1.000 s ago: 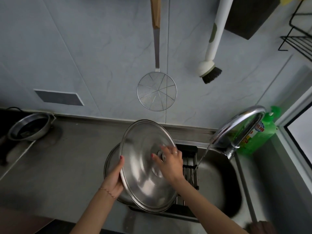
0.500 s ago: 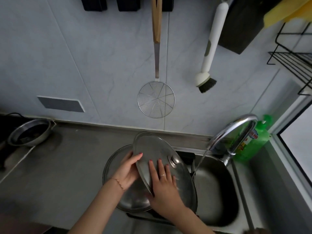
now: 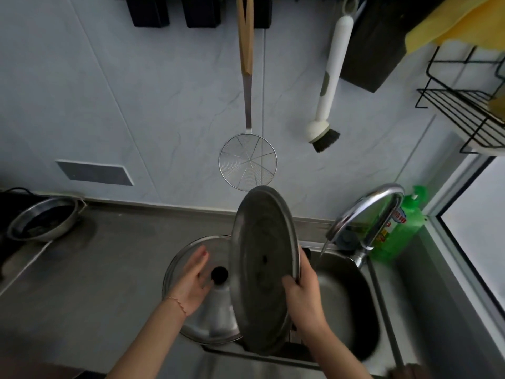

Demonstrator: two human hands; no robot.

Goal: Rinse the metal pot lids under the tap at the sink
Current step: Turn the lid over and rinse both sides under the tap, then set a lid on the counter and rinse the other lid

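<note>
My right hand point(image 3: 303, 296) grips the right rim of a large metal pot lid point(image 3: 262, 258), held almost on edge over the sink's left side with its dull underside towards me. A second metal lid point(image 3: 207, 318) with a black knob lies flat beneath it, to the left. My left hand point(image 3: 192, 280) hovers open, fingers spread, above that flat lid next to its knob. The chrome tap point(image 3: 374, 212) arches at the right, and a thin stream of water runs from its spout into the sink point(image 3: 352, 305), just right of the raised lid.
A green dish-soap bottle point(image 3: 401, 222) stands behind the tap. A wire skimmer point(image 3: 248, 162) and a white brush point(image 3: 326, 105) hang on the wall. A metal bowl point(image 3: 43, 217) sits on the counter at far left. A black wire shelf point(image 3: 464, 110) juts out at upper right.
The raised lid has been turned over, from knob side up to underside facing me, and stands more upright. My left hand has let go of it and now hovers over the flat lid.
</note>
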